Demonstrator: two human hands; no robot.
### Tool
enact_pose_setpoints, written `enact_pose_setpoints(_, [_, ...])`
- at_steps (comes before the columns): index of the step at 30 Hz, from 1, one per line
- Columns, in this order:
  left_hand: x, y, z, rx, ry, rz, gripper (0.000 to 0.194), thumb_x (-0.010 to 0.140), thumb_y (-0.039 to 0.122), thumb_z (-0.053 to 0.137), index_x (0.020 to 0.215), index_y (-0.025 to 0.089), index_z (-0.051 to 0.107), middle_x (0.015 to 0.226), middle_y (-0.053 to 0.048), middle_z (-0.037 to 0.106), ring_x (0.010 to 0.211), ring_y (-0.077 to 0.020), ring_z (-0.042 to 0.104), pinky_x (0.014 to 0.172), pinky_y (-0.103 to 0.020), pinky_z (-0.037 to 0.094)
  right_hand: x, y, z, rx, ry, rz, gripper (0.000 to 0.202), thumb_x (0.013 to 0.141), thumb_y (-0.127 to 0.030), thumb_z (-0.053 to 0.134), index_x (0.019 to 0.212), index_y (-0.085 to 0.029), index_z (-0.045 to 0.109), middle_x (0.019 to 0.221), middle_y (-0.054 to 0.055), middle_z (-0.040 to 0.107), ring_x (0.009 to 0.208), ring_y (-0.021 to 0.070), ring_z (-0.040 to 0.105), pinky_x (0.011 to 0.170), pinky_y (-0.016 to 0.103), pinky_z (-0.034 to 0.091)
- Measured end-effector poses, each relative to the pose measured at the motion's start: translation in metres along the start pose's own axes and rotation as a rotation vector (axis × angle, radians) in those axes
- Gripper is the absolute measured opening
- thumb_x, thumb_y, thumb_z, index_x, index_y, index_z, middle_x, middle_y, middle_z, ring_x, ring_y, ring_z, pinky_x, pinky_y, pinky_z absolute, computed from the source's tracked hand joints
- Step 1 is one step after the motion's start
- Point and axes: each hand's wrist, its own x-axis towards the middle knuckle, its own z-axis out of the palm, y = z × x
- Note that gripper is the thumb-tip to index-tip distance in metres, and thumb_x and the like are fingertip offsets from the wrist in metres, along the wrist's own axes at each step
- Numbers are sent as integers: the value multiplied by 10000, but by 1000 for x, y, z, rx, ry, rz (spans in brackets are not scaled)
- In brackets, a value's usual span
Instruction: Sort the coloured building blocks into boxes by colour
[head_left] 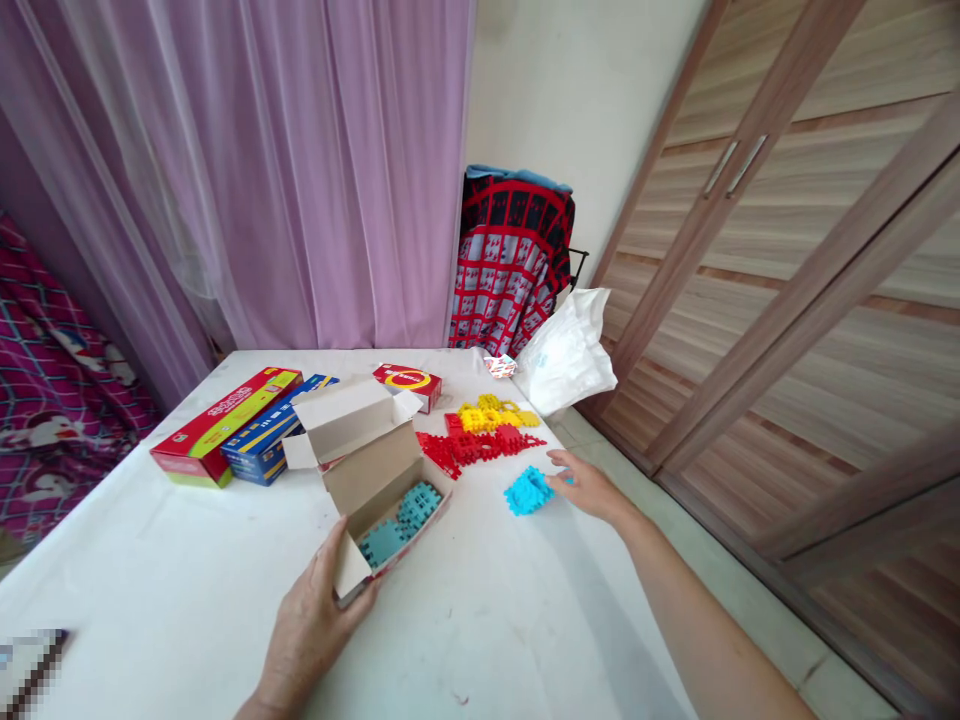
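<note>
My left hand [322,600] grips the near end of an opened cardboard box [375,495], thumb at the side flap and fingers underneath. Its lid is folded back, and teal interlocking building pieces [401,522] lie inside. To the right, my right hand [585,486] is at a small cluster of bright blue interlocking pieces [528,491] on the table. Its thumb and fingers close on the cluster's right edge, with a bit of blue showing between them. Behind the cluster lie red pieces [480,446] and yellow pieces [491,414].
On the white table [187,580], a red and green box [225,420] and a blue box [274,435] stand at left. A smaller red box [409,386] sits at the back. A white plastic bag [570,355] rests at the far right corner. Wooden wardrobe doors [787,300] are at right.
</note>
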Motion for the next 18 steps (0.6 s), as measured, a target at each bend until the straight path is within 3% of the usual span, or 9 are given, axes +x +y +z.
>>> enact_pose_setpoints(6, [-5, 5, 4, -12, -63, 64, 722, 831, 423, 546, 1466, 243, 255, 1287, -82, 631, 1059, -239, 671, 845, -327, 570, -20, -23, 31, -286, 82, 44, 796, 732, -432, 650, 1442, -215, 365, 1418, 139, 471, 1226, 282, 511, 968, 389, 416])
enact_pose_setpoints(11, [-6, 1, 6, 27, -46, 109, 731, 844, 432, 538, 1477, 230, 232, 1295, -107, 624, 1039, -251, 680, 838, -348, 578, -24, -38, 43, -412, 121, 103, 755, 767, -432, 620, 1442, -221, 354, 1358, 118, 512, 1208, 268, 509, 946, 360, 402])
enact_pose_setpoints(18, [-6, 4, 5, 27, -27, 136, 740, 850, 428, 543, 1487, 245, 214, 1285, -103, 632, 989, -260, 699, 797, -362, 590, -22, -42, 46, -466, 102, 111, 706, 806, -428, 572, 1435, -183, 363, 1296, 127, 553, 1154, 270, 536, 912, 355, 405])
